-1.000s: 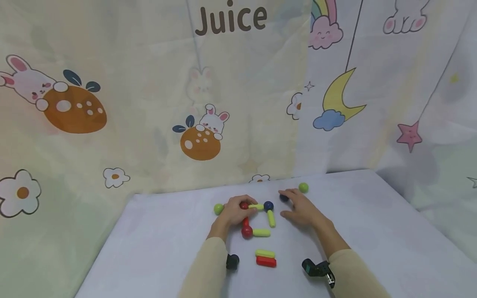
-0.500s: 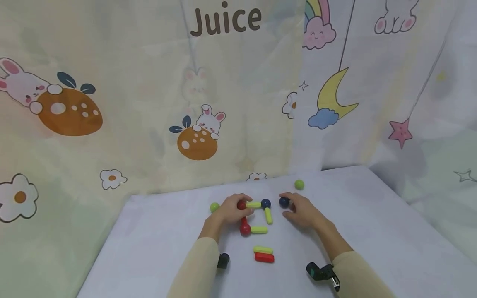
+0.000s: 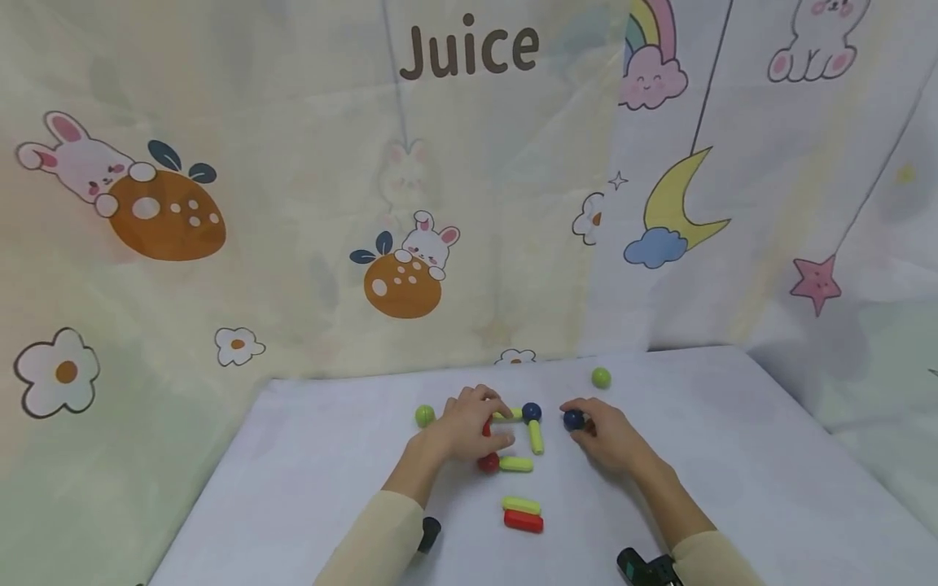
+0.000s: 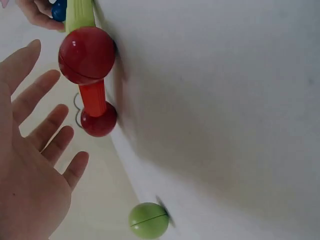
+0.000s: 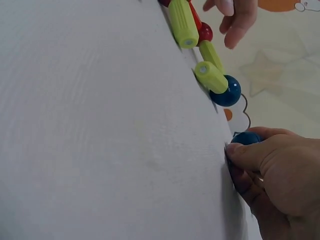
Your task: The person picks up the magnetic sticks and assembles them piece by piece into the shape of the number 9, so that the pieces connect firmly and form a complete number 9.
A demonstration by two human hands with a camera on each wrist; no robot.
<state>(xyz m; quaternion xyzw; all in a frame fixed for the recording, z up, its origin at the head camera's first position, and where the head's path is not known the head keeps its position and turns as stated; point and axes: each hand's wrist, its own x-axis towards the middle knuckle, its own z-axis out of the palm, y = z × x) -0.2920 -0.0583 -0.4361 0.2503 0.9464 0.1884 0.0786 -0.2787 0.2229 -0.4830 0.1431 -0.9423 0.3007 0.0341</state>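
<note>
My right hand [image 3: 611, 439] pinches a loose dark blue ball [image 3: 574, 420] between thumb and fingers, close over the table. My left hand [image 4: 35, 145] has its fingers spread and relaxed, beside the joined ball-and-stick pieces and holding nothing. That assembly has a near red ball [image 4: 87, 55], a red stick [image 4: 94, 99], a far red ball [image 4: 99, 120], a near yellow-green stick [image 3: 516, 464], another blue ball [image 3: 532, 413] and a yellow-green stick [image 3: 536, 438] pointing from it toward me. In the head view the left hand hides the far red ball.
A loose yellow-green stick [image 3: 521, 505] and a red stick [image 3: 523, 521] lie side by side nearer me. One green ball [image 3: 425, 416] sits left of the left hand, another green ball [image 3: 601, 378] toward the back right. A printed cloth [image 3: 293, 244] hangs behind the white table [image 3: 308, 456].
My right hand has closed on the loose blue ball and drawn it a little toward me. The left hand has let go of the far red ball and opened its fingers. The view has shifted slightly.
</note>
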